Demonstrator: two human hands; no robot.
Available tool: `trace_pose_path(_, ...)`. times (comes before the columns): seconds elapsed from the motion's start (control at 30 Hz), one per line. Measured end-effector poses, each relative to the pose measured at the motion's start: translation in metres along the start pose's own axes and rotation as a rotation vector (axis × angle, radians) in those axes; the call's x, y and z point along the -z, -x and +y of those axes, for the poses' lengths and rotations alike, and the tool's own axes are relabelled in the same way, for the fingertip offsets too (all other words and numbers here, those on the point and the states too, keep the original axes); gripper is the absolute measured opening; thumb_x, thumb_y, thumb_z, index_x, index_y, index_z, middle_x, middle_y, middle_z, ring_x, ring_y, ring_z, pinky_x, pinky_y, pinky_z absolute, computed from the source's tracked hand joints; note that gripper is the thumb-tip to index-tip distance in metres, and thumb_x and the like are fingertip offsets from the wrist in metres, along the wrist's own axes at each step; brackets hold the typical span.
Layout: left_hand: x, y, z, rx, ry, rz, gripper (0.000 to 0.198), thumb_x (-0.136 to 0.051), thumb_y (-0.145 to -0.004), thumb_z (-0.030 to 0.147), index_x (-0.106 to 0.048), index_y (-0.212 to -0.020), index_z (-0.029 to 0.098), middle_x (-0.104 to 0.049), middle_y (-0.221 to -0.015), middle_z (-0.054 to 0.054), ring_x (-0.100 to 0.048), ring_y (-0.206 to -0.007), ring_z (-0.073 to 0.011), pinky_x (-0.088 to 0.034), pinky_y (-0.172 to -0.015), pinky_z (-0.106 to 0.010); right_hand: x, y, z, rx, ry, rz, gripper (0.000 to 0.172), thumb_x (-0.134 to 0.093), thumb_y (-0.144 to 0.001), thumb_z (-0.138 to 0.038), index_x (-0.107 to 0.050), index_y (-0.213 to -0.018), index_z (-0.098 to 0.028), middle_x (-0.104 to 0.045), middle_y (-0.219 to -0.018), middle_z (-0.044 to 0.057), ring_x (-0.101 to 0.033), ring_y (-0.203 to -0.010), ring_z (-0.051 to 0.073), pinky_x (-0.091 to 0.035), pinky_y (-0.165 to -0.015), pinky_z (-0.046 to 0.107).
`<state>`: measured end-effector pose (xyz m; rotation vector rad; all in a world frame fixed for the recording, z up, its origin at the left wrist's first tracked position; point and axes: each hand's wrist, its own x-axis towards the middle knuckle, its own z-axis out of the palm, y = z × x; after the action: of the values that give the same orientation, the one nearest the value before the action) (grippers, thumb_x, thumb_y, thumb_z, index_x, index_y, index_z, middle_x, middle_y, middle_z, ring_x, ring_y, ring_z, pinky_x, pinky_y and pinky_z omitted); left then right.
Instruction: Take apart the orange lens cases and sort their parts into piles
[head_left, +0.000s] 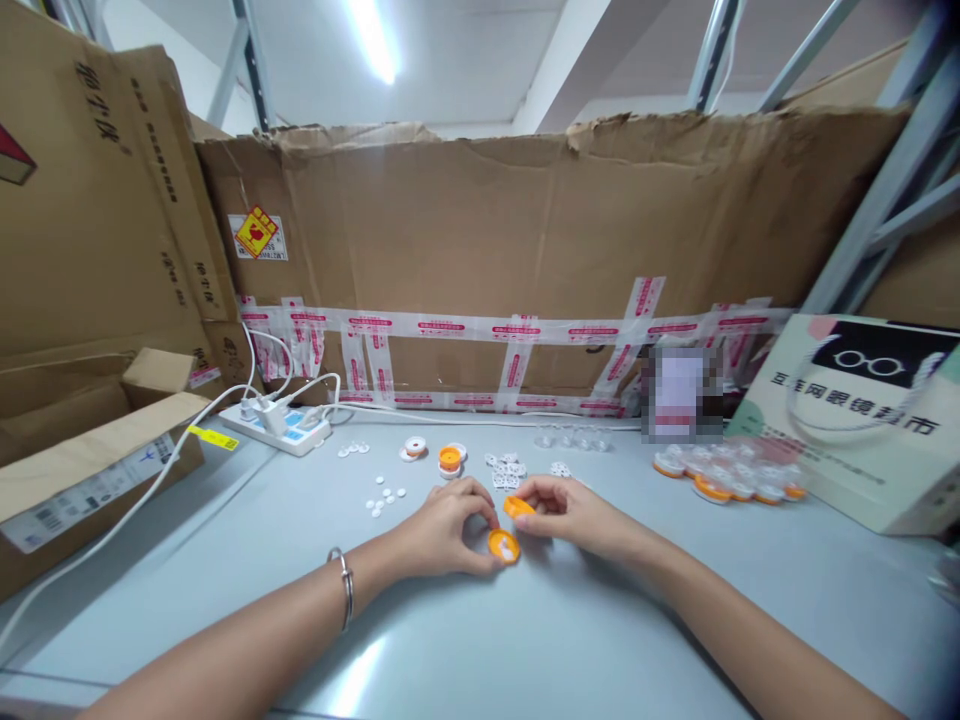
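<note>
Left hand point(448, 528) pinches orange cup point(493, 543), white bit point(506, 550) inside, by middle of table point(585, 640). Right hand point(561, 512) pinches orange ring point(517, 507) just beside; not joined. Pile point(739, 472) at right looks done. Loose white parts point(505, 472), clear cups point(574, 438) look unused.

Chinese characters reading "互连网眼镜超市" run across a pale carrier bag point(847, 465) at right, beneath an eyeglasses emblem, its smaller print illegible. A red-on-yellow diamond sticker point(256, 232) bearing a broken-glass fragile symbol overlaps a white label point(279, 246) marked "LM27…" on the large carton point(450, 220) behind the table. Red-printed packing tape point(420, 327), the left carton's point(67, 230) dark characters and a barcoded shipping label point(90, 492) cannot be read reliably.
</note>
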<state>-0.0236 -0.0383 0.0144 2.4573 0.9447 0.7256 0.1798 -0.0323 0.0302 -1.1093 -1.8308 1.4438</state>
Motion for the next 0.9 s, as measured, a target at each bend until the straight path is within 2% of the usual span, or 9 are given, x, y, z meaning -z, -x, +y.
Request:
trace_pose_path(0.1, 0.002, 0.001, 0.0, -0.017, -0.006, -0.016, 0.026, -0.069, -0.063, 0.027, -0.059, -0.086, 0.02, -0.053, -0.097, -0.003, -0.051, -0.094, -0.0192, -0.037, -0.086, -0.033, 0.002, -0.002, 0.0, 0.02, -0.026, 0.108, 0.034, -0.069, -0.062, -0.039, -0.058, -0.085, -0.017, -0.061, -0.077, 0.0, -0.056, -0.07, 0.013, -0.042, -0.067, 0.027)
trace_pose_path(0.17, 0.005, 0.0, 0.002, -0.018, 0.001, 0.01, 0.029, -0.069, -0.065, 0.03, -0.058, -0.089, 0.02, -0.054, -0.096, -0.003, -0.051, -0.092, -0.0197, -0.039, -0.084, -0.034, 0.002, -0.003, 0.001, 0.045, -0.06, 0.126, 0.036, -0.071, -0.06, -0.038, -0.056, -0.086, -0.018, -0.061, -0.082, 0.001, -0.057, -0.074, 0.015, -0.043, -0.072, 0.029)
trace_pose_path(0.3, 0.012, -0.001, 0.009, -0.045, 0.025, 0.175, 0.026, -0.06, -0.076, 0.027, -0.052, -0.1, 0.021, -0.056, -0.098, -0.005, -0.051, -0.093, -0.019, -0.04, -0.084, -0.035, 0.0, -0.003, 0.002, 0.067, -0.101, 0.095, 0.037, -0.073, -0.059, -0.034, -0.054, -0.086, -0.018, -0.061, -0.083, 0.001, -0.058, -0.074, 0.014, -0.044, -0.074, 0.03)
trace_pose_path(0.37, 0.013, -0.001, 0.011, -0.132, 0.019, 0.175, 0.025, -0.055, -0.08, 0.023, -0.052, -0.104, 0.022, -0.055, -0.101, -0.006, -0.05, -0.096, -0.0182, -0.04, -0.086, -0.034, -0.003, -0.003, 0.001, 0.061, -0.125, 0.063, 0.037, -0.074, -0.058, -0.032, -0.053, -0.086, -0.018, -0.061, -0.082, 0.0, -0.058, -0.073, 0.014, -0.045, -0.073, 0.029)
trace_pose_path(0.47, 0.011, -0.002, 0.011, -0.237, -0.01, 0.139, 0.017, -0.05, -0.083, 0.019, -0.057, -0.099, 0.022, -0.053, -0.1, -0.007, -0.052, -0.094, -0.0171, -0.043, -0.083, -0.031, -0.007, -0.002, 0.001, 0.046, -0.181, 0.009, 0.04, -0.077, -0.054, -0.028, -0.053, -0.085, -0.019, -0.061, -0.078, -0.001, -0.059, -0.073, 0.013, -0.045, -0.072, 0.029)
trace_pose_path(0.63, 0.009, -0.002, 0.008, -0.254, -0.006, 0.155, 0.016, -0.047, -0.083, 0.013, -0.06, -0.089, 0.02, -0.053, -0.1, -0.008, -0.053, -0.094, -0.0174, -0.045, -0.081, -0.03, -0.012, -0.003, 0.003, 0.043, -0.291, -0.021, 0.042, -0.079, -0.051, -0.026, -0.054, -0.084, -0.019, -0.062, -0.075, -0.003, -0.06, -0.073, 0.013, -0.046, -0.073, 0.029)
trace_pose_path(0.77, 0.013, -0.004, 0.011, -0.212, 0.094, 0.178, 0.015, -0.046, -0.083, 0.012, -0.059, -0.086, 0.019, -0.054, -0.098, -0.007, -0.053, -0.093, -0.0165, -0.043, -0.084, -0.031, -0.012, -0.004, 0.003, 0.061, -0.381, -0.011, 0.04, -0.077, -0.056, -0.026, -0.058, -0.091, -0.019, -0.065, -0.079, -0.001, -0.06, -0.075, 0.013, -0.045, -0.075, 0.028)
trace_pose_path(0.9, 0.015, -0.008, 0.01, -0.027, 0.398, 0.221, 0.007, -0.053, -0.081, 0.021, -0.057, -0.076, 0.017, -0.059, -0.089, -0.005, -0.055, -0.089, -0.0167, -0.043, -0.084, -0.033, -0.011, -0.005, 0.002, 0.045, -0.448, 0.037, 0.038, -0.076, -0.058, -0.028, -0.063, -0.093, -0.019, -0.067, -0.083, 0.002, -0.061, -0.077, 0.013, -0.044, -0.078, 0.028)
